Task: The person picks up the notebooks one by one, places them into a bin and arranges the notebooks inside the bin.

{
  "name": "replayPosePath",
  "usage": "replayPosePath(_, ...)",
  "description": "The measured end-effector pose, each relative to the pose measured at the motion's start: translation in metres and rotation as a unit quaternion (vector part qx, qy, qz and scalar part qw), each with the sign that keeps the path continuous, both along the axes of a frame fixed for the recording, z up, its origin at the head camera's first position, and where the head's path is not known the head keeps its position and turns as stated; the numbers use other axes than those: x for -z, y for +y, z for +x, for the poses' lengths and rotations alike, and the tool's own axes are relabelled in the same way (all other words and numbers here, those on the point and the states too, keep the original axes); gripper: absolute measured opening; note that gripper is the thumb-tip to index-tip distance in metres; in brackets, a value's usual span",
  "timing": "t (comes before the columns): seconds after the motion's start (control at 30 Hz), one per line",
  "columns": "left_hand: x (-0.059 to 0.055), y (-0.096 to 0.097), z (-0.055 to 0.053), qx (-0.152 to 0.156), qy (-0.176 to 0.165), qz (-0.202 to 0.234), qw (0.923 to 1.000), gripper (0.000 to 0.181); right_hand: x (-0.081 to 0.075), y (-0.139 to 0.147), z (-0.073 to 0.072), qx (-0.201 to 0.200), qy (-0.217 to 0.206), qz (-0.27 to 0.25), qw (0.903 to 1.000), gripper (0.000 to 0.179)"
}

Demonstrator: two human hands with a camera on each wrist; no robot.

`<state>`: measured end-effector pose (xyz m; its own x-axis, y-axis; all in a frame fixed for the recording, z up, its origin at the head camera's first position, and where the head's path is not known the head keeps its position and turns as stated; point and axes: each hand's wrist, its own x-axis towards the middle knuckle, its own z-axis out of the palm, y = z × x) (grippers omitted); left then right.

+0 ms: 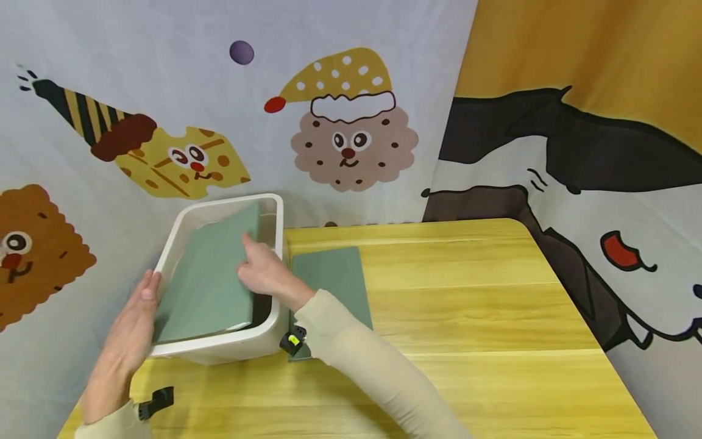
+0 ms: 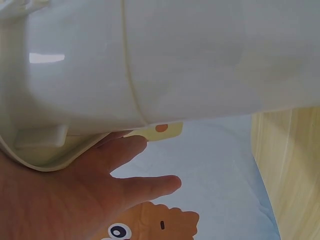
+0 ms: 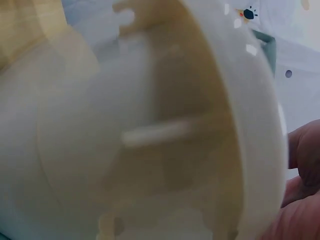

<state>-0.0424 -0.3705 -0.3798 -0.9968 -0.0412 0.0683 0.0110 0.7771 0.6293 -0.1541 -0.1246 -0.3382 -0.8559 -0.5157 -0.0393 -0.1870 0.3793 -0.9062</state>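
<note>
A white plastic bin [image 1: 219, 350] stands at the left of the table. Across its inside lies a flat green booklet-like piece [image 1: 211, 274], slanting, with a bit of white at its near edge. My left hand [image 1: 128, 323] rests along the bin's left side, fingers stretched out; in the left wrist view the hand [image 2: 107, 195] is under the rim, two fingers spread. Reaching over the right rim, my right hand [image 1: 265, 268] touches the green piece near its right edge, one finger pointing out straight. Some of its fingers are hidden. Another flat green piece [image 1: 331, 271] lies right of the bin.
The bin stands on a yellow wood-grain table [image 1: 466, 305], close to a cloth backdrop [image 1: 439, 36] printed with cartoon figures. The bin's right wall [image 1: 282, 244] rises between the second green piece and the bin's inside. A black wrist strap [image 1: 157, 402] is on the left wrist.
</note>
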Motion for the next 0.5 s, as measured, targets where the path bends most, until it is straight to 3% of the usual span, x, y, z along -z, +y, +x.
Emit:
replayPosePath(0.27,-0.003,-0.003,-0.002,-0.005,-0.011,0.009,0.9999,0.057,-0.003,-0.004,-0.005,0.001,0.041,0.071,0.9966,0.074)
replayPosePath(0.5,-0.002,-0.002,-0.003,-0.002,0.004,0.003,1.0000,0.058,0.001,-0.017,-0.007,-0.026,0.021,0.044,0.9985,0.075)
